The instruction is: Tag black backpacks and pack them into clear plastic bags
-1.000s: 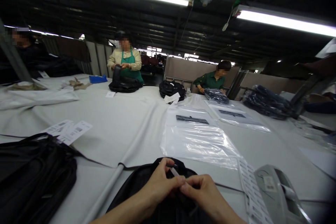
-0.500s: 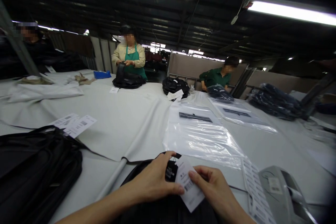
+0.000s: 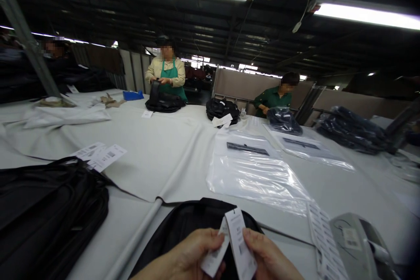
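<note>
Two white tags, printed with small text and barcodes, stand tilted between your hands, just above a black bag lying on the table in front of you. Your left hand pinches the tag on its side, thumb across the printed face; your right hand pinches the other along its edge, thumb near the top. The hands are close together, with the tags between them.

Near your right hand, a sheet of labels lies beside a grey device. To your left sits a pile of black bags with paper tags at its top. Beyond your bag, a clear plastic bag lies flat on the white table cover. Across the table, a person in a green apron handles another black bag.
</note>
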Action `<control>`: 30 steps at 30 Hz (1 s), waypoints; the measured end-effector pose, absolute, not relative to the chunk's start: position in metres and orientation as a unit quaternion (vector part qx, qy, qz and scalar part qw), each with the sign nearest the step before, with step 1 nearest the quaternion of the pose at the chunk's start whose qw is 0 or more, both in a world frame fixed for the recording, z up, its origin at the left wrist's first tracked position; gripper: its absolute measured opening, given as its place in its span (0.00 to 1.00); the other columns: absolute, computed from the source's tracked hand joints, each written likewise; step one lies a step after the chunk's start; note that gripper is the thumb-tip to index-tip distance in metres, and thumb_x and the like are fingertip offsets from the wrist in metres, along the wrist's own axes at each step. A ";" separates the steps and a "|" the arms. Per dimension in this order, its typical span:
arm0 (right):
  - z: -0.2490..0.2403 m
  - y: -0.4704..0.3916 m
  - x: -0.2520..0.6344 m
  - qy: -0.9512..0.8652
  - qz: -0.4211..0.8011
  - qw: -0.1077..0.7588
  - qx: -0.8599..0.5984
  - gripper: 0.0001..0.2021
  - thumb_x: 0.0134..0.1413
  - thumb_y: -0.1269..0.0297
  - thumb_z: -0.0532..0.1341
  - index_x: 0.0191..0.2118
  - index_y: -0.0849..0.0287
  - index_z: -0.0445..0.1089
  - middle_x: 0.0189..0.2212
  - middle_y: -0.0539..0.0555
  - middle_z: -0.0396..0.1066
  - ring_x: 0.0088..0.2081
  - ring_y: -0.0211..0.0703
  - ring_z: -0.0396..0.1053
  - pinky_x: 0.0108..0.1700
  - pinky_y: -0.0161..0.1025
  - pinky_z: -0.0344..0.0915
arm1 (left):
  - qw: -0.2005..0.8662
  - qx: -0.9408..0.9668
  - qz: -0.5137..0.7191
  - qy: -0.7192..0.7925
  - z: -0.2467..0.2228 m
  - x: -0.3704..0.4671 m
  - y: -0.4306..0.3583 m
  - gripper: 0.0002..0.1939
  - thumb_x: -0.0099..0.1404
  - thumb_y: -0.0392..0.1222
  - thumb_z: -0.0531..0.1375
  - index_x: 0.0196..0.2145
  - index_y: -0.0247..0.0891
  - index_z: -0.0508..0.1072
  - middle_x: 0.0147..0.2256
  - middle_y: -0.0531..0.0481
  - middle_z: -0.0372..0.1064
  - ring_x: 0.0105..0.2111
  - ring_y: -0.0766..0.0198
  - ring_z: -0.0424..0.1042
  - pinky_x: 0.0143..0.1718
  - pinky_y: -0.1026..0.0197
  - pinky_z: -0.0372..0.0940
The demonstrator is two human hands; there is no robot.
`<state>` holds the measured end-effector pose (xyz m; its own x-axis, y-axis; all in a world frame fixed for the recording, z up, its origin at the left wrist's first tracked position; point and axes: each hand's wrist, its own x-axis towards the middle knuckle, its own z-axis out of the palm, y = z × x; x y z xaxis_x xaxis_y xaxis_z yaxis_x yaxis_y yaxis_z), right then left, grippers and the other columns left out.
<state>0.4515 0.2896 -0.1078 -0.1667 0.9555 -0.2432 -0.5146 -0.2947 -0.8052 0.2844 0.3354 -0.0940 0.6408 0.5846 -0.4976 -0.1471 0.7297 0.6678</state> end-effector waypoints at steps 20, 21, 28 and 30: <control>-0.151 0.284 0.434 -0.292 0.588 0.563 -0.502 0.27 0.34 0.47 0.70 0.36 0.64 0.70 0.21 0.56 0.74 0.21 0.43 0.70 0.26 0.36 0.65 | 0.678 0.559 0.334 0.342 -0.102 0.279 0.318 0.22 0.57 0.56 0.59 0.39 0.35 0.70 0.30 0.47 0.71 0.28 0.60 0.69 0.33 0.60 0.63; -0.148 0.284 0.434 -0.292 0.606 0.560 -0.483 0.29 0.33 0.48 0.71 0.39 0.64 0.70 0.20 0.55 0.74 0.21 0.44 0.71 0.26 0.37 0.65 | 0.644 0.603 0.314 0.351 -0.098 0.275 0.321 0.22 0.58 0.57 0.58 0.37 0.34 0.71 0.29 0.47 0.70 0.27 0.61 0.68 0.31 0.60 0.62; -0.121 0.289 0.440 -0.351 0.612 0.511 -0.491 0.23 0.37 0.52 0.70 0.34 0.67 0.71 0.25 0.58 0.75 0.26 0.44 0.73 0.30 0.36 0.66 | 0.256 0.836 0.297 0.385 -0.057 0.279 0.396 0.20 0.56 0.53 0.60 0.43 0.40 0.73 0.43 0.43 0.69 0.43 0.51 0.65 0.43 0.55 0.58; -0.117 0.297 0.443 -0.361 0.588 0.514 -0.510 0.23 0.38 0.51 0.69 0.35 0.66 0.70 0.25 0.58 0.75 0.25 0.44 0.73 0.30 0.37 0.67 | 0.288 0.874 0.206 0.333 -0.054 0.292 0.421 0.16 0.52 0.48 0.63 0.39 0.40 0.75 0.38 0.45 0.72 0.38 0.53 0.68 0.39 0.58 0.60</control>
